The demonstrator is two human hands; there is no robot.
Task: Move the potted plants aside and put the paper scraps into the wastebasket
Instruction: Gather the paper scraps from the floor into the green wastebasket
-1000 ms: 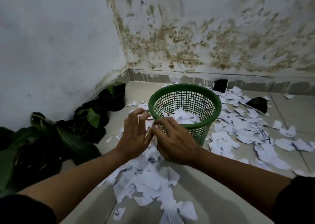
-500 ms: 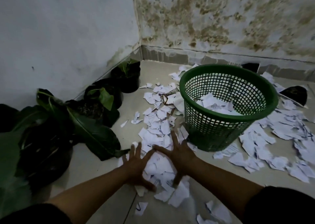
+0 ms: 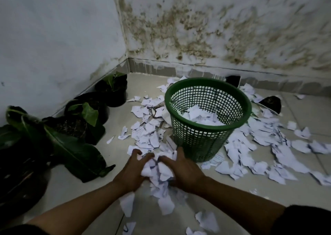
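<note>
A green mesh wastebasket point(image 3: 200, 145) stands on the tiled floor with white paper scraps inside. More torn scraps point(image 3: 148, 132) litter the floor to its left, in front and to its right point(image 3: 279, 150). My left hand point(image 3: 131, 172) and my right hand point(image 3: 182, 170) face each other just in front of the basket, fingers curled around a bunched heap of scraps point(image 3: 159, 170) held between them. Several potted plants in black pots point(image 3: 100, 105) line the left wall, away from the paper.
Two walls meet in a corner behind the basket; the back wall is stained. Two dark objects point(image 3: 270, 103) lie near the back wall right of the basket. A large-leafed plant point(image 3: 71, 148) spreads over the floor at the left.
My hands went from above the basket rim down to the floor, lay flat on the scraps, and have now closed together, bunching a heap of paper between them.
</note>
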